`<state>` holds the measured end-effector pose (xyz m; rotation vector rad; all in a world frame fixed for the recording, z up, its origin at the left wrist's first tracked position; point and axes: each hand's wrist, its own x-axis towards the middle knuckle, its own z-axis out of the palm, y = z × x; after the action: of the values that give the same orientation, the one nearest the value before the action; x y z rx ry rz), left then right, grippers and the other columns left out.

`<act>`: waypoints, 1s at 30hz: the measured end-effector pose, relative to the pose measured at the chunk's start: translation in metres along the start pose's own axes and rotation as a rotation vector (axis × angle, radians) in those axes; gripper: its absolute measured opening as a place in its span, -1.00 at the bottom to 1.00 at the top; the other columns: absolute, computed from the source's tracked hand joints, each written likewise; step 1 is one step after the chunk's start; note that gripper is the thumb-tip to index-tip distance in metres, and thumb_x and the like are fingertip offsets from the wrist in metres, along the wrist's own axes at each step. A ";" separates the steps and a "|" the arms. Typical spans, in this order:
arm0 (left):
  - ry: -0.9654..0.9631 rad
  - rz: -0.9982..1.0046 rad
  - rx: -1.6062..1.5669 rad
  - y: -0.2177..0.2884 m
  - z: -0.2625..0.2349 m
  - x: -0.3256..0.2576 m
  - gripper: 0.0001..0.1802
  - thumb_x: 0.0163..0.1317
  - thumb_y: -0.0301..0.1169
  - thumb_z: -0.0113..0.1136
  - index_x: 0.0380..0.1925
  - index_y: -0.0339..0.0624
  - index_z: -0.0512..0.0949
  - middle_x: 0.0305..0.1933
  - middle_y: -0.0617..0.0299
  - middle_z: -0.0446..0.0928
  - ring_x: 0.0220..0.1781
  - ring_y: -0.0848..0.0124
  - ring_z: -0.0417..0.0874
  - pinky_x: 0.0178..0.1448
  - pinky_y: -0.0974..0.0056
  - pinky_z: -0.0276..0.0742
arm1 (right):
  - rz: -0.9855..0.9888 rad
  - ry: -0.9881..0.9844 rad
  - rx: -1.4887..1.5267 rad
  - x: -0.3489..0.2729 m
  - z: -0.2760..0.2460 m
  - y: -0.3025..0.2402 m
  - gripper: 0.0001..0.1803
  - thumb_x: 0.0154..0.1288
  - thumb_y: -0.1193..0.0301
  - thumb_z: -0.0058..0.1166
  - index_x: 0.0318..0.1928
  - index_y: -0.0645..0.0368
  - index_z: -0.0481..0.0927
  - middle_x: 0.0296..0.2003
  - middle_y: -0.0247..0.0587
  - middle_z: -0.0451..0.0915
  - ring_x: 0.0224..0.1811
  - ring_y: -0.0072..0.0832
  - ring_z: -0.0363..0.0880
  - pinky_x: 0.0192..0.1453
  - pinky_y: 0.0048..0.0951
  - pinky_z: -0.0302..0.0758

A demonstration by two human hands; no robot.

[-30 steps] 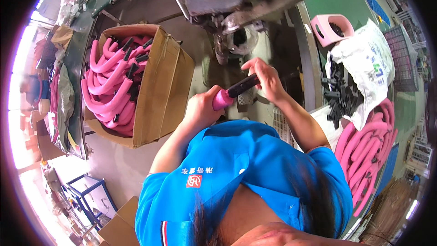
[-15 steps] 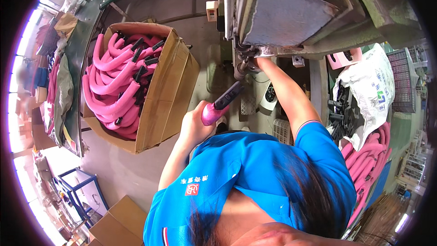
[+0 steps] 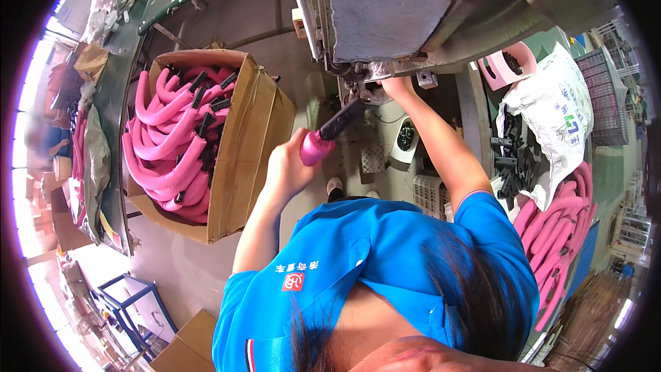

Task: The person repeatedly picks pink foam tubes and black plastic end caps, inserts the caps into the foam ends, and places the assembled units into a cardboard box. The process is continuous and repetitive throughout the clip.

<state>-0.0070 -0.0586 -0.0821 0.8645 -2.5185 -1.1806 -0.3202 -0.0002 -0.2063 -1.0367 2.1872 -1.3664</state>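
My left hand (image 3: 286,167) is closed around a pink foam-covered tube (image 3: 317,149). From the tube's upper end sticks out a black plastic end piece (image 3: 341,121), tilted up to the right. Its tip overlaps the metal tool head (image 3: 353,87) under the machine (image 3: 389,17); whether they touch I cannot tell. My right hand (image 3: 397,87) reaches up to the underside of the machine, right beside the tool head. Its fingers are hidden there, so what they hold does not show.
On the left stands a cardboard box (image 3: 251,145) full of bent pink tubes (image 3: 169,165) with black ends. To the right are a white sack (image 3: 554,114), black plastic parts (image 3: 509,165), more pink tubes (image 3: 561,234) and a pink bin (image 3: 499,72). A pedal-like plate (image 3: 372,156) lies below.
The black end piece has come up against the machine's tool head in the picture, from a spot just below it. The whole view has shifted a little. My right hand stays at the machine.
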 end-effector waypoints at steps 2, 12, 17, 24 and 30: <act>-0.013 0.032 0.087 0.001 -0.001 0.016 -0.69 -0.01 -0.35 0.23 -0.22 -0.10 0.46 -0.44 -0.10 0.57 -0.32 -0.09 0.61 -0.28 0.00 0.50 | 0.203 0.010 0.493 -0.016 -0.005 -0.045 -0.75 0.39 0.25 -0.13 -0.33 0.11 0.52 -0.54 -0.31 0.57 -0.59 -0.58 0.47 -0.47 -0.51 0.42; -0.017 0.152 0.344 0.024 0.001 0.085 -0.62 0.00 -0.32 0.22 -0.12 -0.04 0.47 -0.37 -0.06 0.60 -0.28 -0.04 0.63 -0.23 0.01 0.53 | 0.359 0.052 1.064 -0.008 0.007 -0.108 -0.77 0.31 0.29 0.05 -0.07 0.03 0.45 -0.29 -0.45 0.50 -0.30 -0.62 0.40 -0.22 -0.49 0.38; -0.075 0.201 0.245 0.015 0.001 0.095 -0.59 -0.03 -0.39 0.21 -0.10 -0.12 0.48 -0.37 -0.02 0.60 -0.34 0.07 0.66 -0.25 0.09 0.54 | 0.358 0.026 1.044 0.012 0.011 -0.093 -0.81 0.31 0.28 0.05 -0.13 0.04 0.45 -0.34 -0.42 0.49 -0.37 -0.60 0.42 -0.29 -0.49 0.40; -0.428 -0.133 -0.180 -0.002 0.014 0.099 -0.53 -0.07 -0.49 0.15 -0.04 -0.26 0.47 -0.47 0.21 0.52 -0.51 0.44 0.56 -0.43 0.28 0.55 | 0.360 0.059 1.004 0.011 0.017 -0.076 -0.83 0.32 0.26 0.05 -0.21 0.05 0.46 -0.42 -0.38 0.48 -0.46 -0.58 0.44 -0.38 -0.49 0.43; -0.337 0.053 0.105 -0.009 0.005 0.115 -0.55 -0.08 -0.40 0.19 -0.08 -0.13 0.53 -0.28 0.00 0.62 -0.29 0.17 0.67 -0.17 0.15 0.56 | 0.293 0.304 1.251 -0.016 -0.018 -0.010 -0.79 0.32 0.23 -0.02 -0.42 0.02 0.41 -0.62 -0.40 0.35 -0.65 -0.58 0.30 -0.59 -0.51 0.26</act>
<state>-0.0978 -0.1290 -0.0965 0.6633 -2.8731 -1.2798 -0.3170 0.0205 -0.1900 -0.0309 1.0709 -2.2667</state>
